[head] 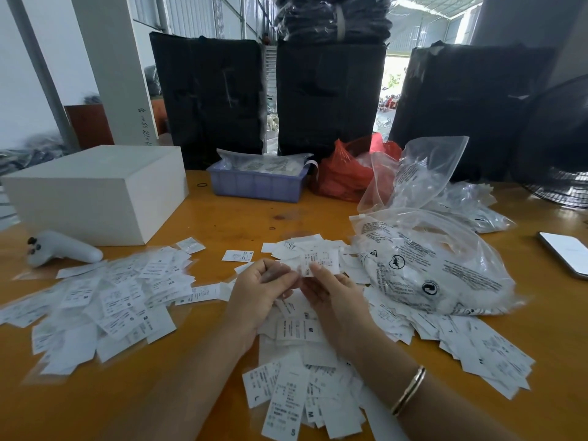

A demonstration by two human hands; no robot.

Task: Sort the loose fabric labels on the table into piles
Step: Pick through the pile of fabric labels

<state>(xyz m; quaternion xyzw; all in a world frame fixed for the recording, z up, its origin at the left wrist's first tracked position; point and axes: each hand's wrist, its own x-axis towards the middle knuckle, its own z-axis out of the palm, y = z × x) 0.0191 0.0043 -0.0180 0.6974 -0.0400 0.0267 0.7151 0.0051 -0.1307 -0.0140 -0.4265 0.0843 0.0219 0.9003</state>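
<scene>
White fabric labels printed with size letters cover the orange table [222, 218]. A wide pile [105, 300] lies at the left, another [299, 396] near the front edge between my forearms, and a third [471, 342] spreads at the right. My left hand [257, 294] and my right hand [334, 297] meet above the middle of the table. Together they pinch one white label [318, 262] by its lower edge, holding it up over a small heap of labels [305, 246]. A gold bangle sits on my right wrist.
A clear printed plastic bag [436, 265] full of labels lies at the right, more bags behind it. A white box [98, 192], a white controller [63, 249], a blue tray [254, 186], a red bag [346, 173], a phone [566, 253] and a black fan [560, 154] ring the work area.
</scene>
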